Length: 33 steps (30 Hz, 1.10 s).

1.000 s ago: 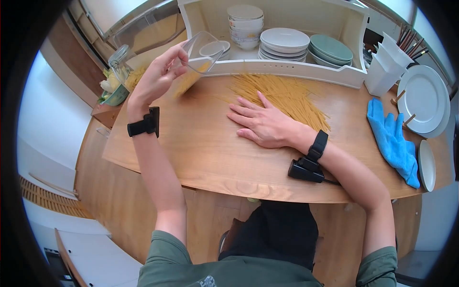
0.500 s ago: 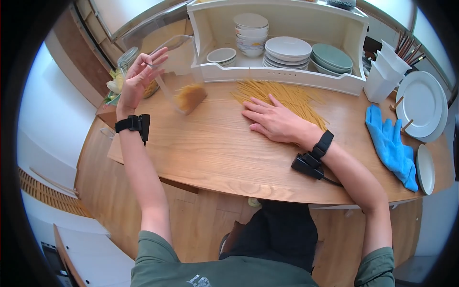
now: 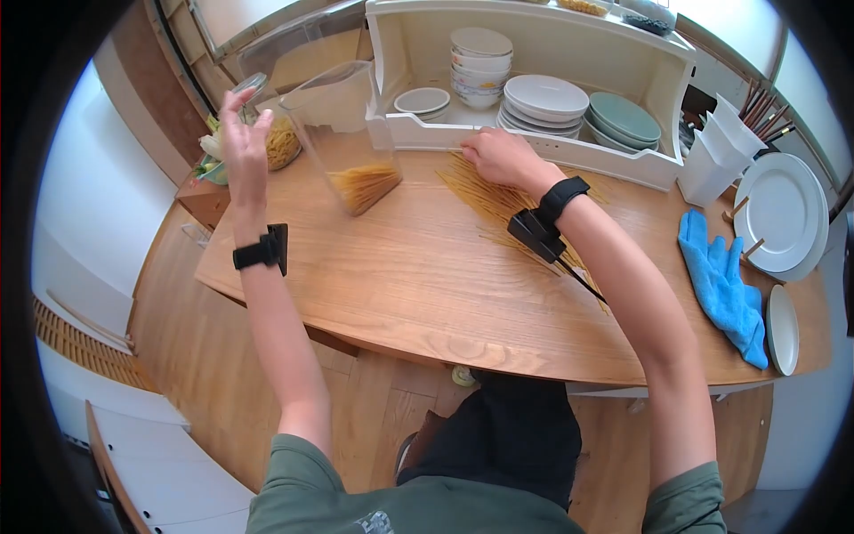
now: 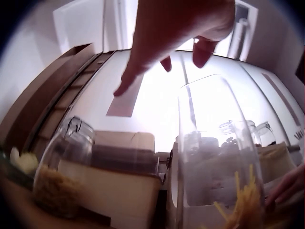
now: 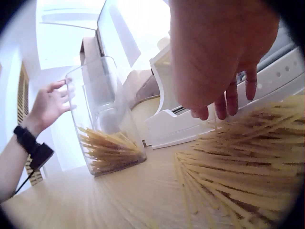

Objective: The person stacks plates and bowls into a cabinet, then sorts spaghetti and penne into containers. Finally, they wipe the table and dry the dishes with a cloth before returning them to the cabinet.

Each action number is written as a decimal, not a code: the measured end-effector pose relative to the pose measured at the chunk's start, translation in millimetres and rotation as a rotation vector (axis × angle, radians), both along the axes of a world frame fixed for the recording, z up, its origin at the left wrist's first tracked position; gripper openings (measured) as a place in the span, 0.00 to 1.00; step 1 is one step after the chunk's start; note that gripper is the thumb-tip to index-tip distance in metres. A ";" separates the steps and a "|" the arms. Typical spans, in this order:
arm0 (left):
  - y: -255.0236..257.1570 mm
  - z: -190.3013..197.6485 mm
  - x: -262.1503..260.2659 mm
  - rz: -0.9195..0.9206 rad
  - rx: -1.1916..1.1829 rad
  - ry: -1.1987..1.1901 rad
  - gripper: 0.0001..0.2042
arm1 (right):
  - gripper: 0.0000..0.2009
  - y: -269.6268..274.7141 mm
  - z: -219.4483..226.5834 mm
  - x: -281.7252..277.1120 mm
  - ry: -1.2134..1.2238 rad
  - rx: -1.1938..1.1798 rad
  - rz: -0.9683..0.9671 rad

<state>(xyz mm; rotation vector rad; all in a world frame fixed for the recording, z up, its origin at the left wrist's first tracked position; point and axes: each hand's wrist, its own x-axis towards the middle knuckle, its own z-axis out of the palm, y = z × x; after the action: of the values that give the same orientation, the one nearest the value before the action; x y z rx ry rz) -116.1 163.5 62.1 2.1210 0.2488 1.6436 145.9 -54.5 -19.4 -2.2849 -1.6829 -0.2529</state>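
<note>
A tall clear plastic container (image 3: 342,133) stands on the table with a bundle of spaghetti (image 3: 366,185) inside. Just left of its rim is my left hand (image 3: 245,147), raised with the fingers loosely extended and nothing in them. My right hand (image 3: 507,160) is over the far edge of a spread of loose spaghetti (image 3: 476,187), close to the front board of the white shelf. In the right wrist view, the fingers (image 5: 231,99) of that hand point down beside the strands, none gripped. Its forearm covers part of the spread in the head view.
The white shelf (image 3: 534,149) holds stacked bowls (image 3: 480,67) and plates (image 3: 544,93). A glass jar of pasta (image 3: 283,142) is at the back left. On the right lie a blue cloth (image 3: 721,289), white plates (image 3: 781,214) on a rack and an oval dish (image 3: 783,329).
The tilted container has come upright onto the table, and my left hand has moved off its rim. My right hand has lifted from the near side of the spaghetti and shifted to its far edge.
</note>
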 end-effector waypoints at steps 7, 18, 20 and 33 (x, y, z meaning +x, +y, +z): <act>-100.9 -0.6 30.5 -0.430 -0.080 0.235 0.08 | 0.13 -8.7 6.1 4.1 0.075 0.172 0.022; -108.1 -60.0 140.5 -0.204 0.125 1.424 0.37 | 0.11 -110.2 69.3 9.3 0.180 -0.225 -0.113; -109.5 -67.7 143.4 -0.274 0.171 1.342 0.35 | 0.11 -123.0 74.3 25.2 0.234 -0.276 -0.123; -131.9 -78.3 130.5 -0.354 0.369 1.089 0.25 | 0.12 -193.5 63.4 110.6 0.433 -0.521 -0.558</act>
<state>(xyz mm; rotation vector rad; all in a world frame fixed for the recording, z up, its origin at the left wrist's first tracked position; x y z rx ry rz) 14.4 31.6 -16.2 2.9246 -0.1280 0.2240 256.5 -248.0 44.0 -2.8702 -0.9434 0.5996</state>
